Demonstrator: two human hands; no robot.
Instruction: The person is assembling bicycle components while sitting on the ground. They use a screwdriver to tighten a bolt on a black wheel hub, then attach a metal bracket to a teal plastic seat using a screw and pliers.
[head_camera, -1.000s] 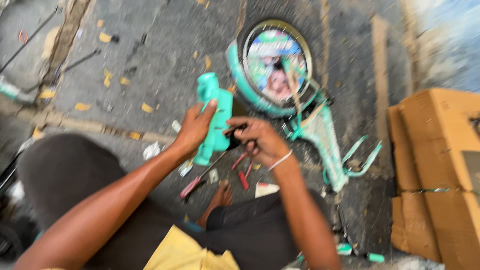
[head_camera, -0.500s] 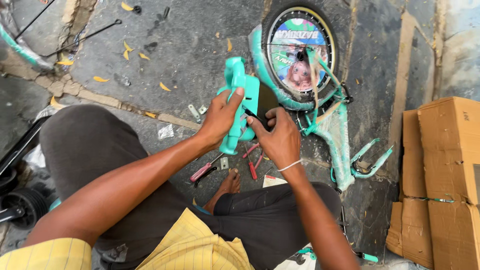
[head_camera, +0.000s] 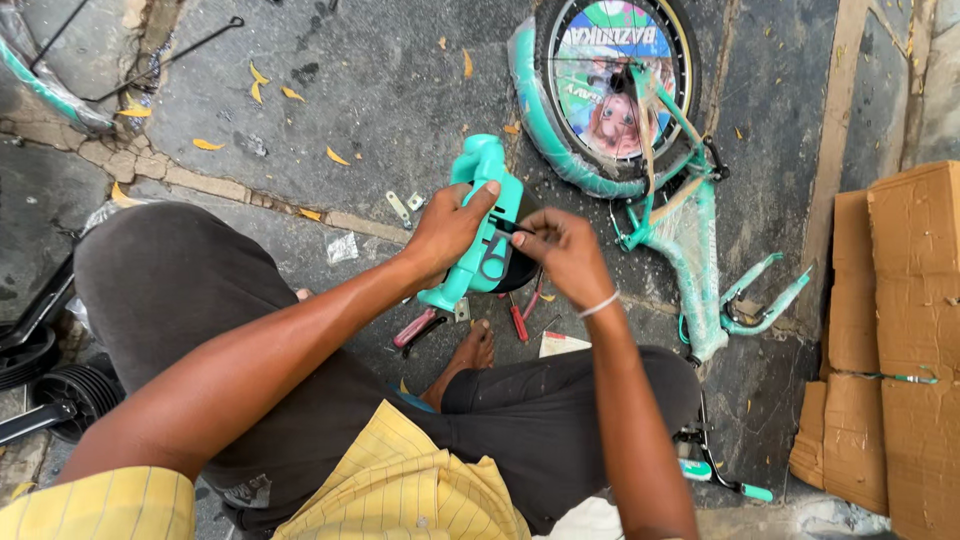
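2 hands: we see both at the centre of the frame, above our knees.
Ground: dark grey paving (head_camera: 400, 90) with cracks, a pale stone seam running from the left edge toward the centre, and yellow dry leaves (head_camera: 262, 80) scattered over the upper left.
Setting: outdoors, and we sit low with dark trousers filling the lower half of the frame.
Left hand (head_camera: 448, 232): arm comes in from the lower left, fingers wrapped round the turquoise plastic part (head_camera: 482, 225), thumb on top; it grips the part firmly.
Right hand (head_camera: 565, 252): arm comes up from the bottom right, a white bracelet (head_camera: 598, 305) at the wrist, fingertips pinched against the right side of the part; we cannot tell what small piece they pinch.
Part: 1, held tilted just above the ground, centre of the frame.
Bicycle frame (head_camera: 690, 250): 1, turquoise, lying in the upper right with 1 wheel (head_camera: 610, 70) attached.
Red-handled tools (head_camera: 520, 320): at least 2, on the ground under the hands.
Metal brackets (head_camera: 400, 208): 2, just left of the part.
Cardboard boxes (head_camera: 900, 330): 1 stack along the right edge.
Bare foot (head_camera: 470, 352): 1, below the hands.
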